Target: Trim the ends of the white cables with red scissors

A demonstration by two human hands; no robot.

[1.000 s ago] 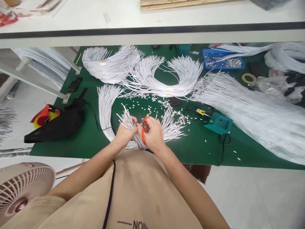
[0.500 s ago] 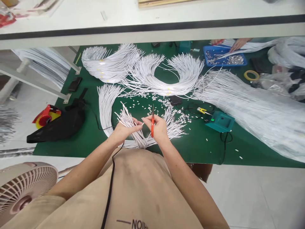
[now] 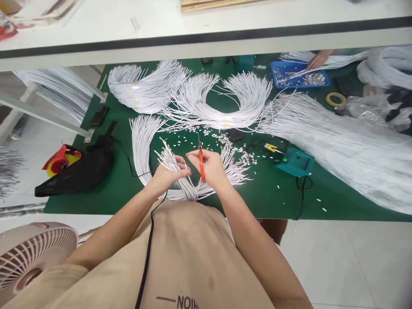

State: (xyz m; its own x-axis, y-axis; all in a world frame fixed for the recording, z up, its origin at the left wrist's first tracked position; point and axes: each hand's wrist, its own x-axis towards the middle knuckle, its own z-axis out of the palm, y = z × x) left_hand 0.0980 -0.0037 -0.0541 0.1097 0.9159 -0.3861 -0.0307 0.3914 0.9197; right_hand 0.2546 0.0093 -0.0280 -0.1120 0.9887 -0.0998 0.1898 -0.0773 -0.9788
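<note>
My left hand (image 3: 169, 175) is closed round a bundle of white wires (image 3: 186, 187), whose ends fan out above the fingers. One wire end stands up near my left fingertips. Facing it, my right hand (image 3: 210, 168) grips scissors with orange handles (image 3: 201, 165), blades pointing away from me. My right thumb and forefinger come together just above the left fingertips; whether anything tiny is between them cannot be made out. The held bundle joins a curved bunch of white wires (image 3: 143, 137) lying on the green table. Small white pieces (image 3: 222, 138) are scattered beyond my hands.
More wire bundles (image 3: 225, 118) lie behind, and a long plastic-wrapped bundle (image 3: 347, 150) fills the right. A teal device (image 3: 295, 162) with a cable stands right of my hands. A co-worker's hand (image 3: 318, 60) is over a blue tray (image 3: 301, 86). A black bag (image 3: 77, 174) lies left.
My right hand with the scissors has shifted slightly left and up, and its fingertips have lifted from the wire end. The left hand keeps its grip. The co-worker's hand has moved slightly.
</note>
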